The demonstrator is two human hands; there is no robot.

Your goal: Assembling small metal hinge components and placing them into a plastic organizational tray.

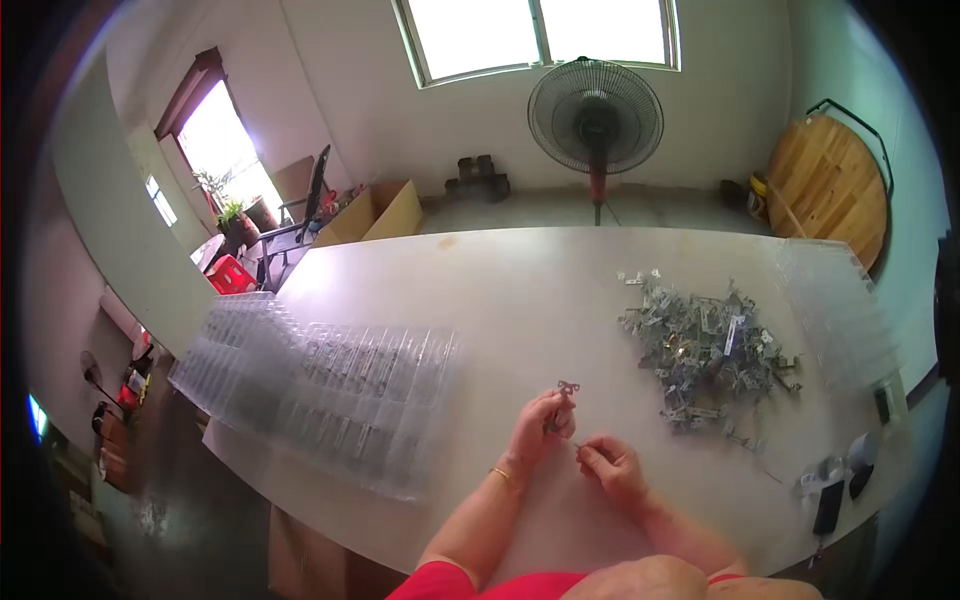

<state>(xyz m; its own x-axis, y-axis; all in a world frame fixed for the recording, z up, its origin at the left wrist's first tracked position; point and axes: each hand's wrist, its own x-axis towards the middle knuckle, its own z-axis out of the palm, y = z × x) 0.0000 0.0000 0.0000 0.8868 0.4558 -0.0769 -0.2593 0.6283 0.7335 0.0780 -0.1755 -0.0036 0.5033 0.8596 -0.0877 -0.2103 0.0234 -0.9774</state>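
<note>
My left hand is closed around a small metal bracket, whose end with holes sticks out above the fingers. Just to its right, my right hand has thumb and forefinger pinched together close to the left palm. Whatever lies in that pinch is too small to make out. A heap of similar grey metal brackets lies on the white table to the right of both hands. Left of my hands, a clear plastic tray with narrow slots holds rows of metal pieces.
More clear trays stand at the table's left edge, and another stack at its right. A black item lies near the right front edge. Beyond the table stand a fan, a cardboard box and a round wooden tabletop.
</note>
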